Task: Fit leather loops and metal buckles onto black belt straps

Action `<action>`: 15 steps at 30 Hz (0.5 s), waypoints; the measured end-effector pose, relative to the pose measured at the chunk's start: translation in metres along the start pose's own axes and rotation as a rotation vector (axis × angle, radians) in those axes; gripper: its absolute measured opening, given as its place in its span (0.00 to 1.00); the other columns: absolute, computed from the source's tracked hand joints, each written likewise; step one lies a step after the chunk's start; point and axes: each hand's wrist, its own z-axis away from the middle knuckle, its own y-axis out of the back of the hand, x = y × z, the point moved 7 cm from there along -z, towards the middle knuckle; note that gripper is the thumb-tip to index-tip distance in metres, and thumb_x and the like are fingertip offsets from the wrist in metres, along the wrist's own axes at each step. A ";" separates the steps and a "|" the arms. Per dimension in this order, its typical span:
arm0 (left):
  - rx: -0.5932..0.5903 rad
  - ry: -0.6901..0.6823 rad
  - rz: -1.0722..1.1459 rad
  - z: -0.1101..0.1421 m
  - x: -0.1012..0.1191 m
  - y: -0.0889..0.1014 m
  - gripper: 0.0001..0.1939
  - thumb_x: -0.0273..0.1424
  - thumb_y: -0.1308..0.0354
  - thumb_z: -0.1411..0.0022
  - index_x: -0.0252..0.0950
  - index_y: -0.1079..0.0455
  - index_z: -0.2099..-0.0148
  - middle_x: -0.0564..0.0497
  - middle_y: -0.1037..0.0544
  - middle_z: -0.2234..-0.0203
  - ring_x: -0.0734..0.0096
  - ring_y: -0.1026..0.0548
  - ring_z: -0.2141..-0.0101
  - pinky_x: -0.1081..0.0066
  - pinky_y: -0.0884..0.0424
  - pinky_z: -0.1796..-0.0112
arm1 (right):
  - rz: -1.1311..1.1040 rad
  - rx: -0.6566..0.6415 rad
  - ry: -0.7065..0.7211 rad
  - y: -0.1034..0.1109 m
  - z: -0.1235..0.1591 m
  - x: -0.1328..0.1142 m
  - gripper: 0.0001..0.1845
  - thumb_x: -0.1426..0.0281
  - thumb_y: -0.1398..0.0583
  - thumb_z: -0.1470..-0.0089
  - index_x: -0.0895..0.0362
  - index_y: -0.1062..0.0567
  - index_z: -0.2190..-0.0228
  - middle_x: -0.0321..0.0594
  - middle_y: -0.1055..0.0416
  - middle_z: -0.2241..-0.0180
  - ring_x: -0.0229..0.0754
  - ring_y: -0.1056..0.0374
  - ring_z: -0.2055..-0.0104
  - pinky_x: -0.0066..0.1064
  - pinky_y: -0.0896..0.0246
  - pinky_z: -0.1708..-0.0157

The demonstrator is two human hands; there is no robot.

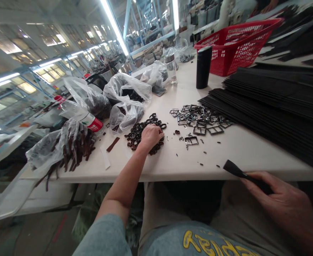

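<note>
My left hand (151, 136) reaches into a pile of small dark loops (135, 137), some black and some brown. Its fingers are curled down and pressed together, and what they pinch is hidden. At the table's front edge my right hand (274, 195) grips a black strap (236, 169), whose flared end sticks out to the left past the fingers. Metal buckles (199, 117) lie heaped to the right of the loops. A single buckle (191, 141) and a lone loop (177, 132) rest apart from the heap, among small dark bits.
Long black strips (263, 103) are stacked at the right. Behind them stand a black cylinder (203, 67) and a red basket (236, 49). Clear plastic bags (127, 85), a glass bottle (171, 69) and brown strips (76, 145) lie toward the left and back.
</note>
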 end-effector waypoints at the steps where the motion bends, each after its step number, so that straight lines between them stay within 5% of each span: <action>1: 0.009 0.017 0.003 -0.002 0.000 -0.001 0.07 0.31 0.38 0.42 0.38 0.19 0.65 0.45 0.20 0.64 0.60 0.24 0.60 0.65 0.30 0.55 | 0.002 0.003 0.004 0.001 0.000 -0.001 0.18 0.49 0.41 0.53 0.48 0.22 0.71 0.35 0.19 0.71 0.51 0.24 0.72 0.40 0.32 0.68; 8: 0.175 0.054 0.181 -0.007 -0.001 0.013 0.08 0.31 0.41 0.39 0.37 0.21 0.67 0.46 0.20 0.63 0.66 0.25 0.63 0.65 0.31 0.56 | 0.043 0.023 0.079 0.009 0.001 -0.018 0.15 0.53 0.41 0.47 0.50 0.23 0.68 0.38 0.20 0.69 0.50 0.24 0.71 0.39 0.34 0.70; 12: 0.324 0.120 0.917 0.015 0.010 0.018 0.09 0.38 0.36 0.44 0.36 0.25 0.68 0.50 0.21 0.68 0.72 0.26 0.67 0.69 0.30 0.60 | 0.106 0.163 0.206 0.019 -0.001 -0.039 0.17 0.54 0.43 0.42 0.53 0.24 0.67 0.39 0.21 0.72 0.47 0.25 0.74 0.36 0.36 0.73; 15: 0.127 0.238 1.465 0.044 0.046 -0.007 0.18 0.45 0.30 0.54 0.35 0.26 0.68 0.53 0.22 0.71 0.76 0.27 0.71 0.73 0.30 0.66 | 0.125 0.201 0.301 0.022 -0.004 -0.064 0.15 0.58 0.43 0.39 0.55 0.24 0.67 0.38 0.23 0.73 0.43 0.27 0.74 0.33 0.38 0.73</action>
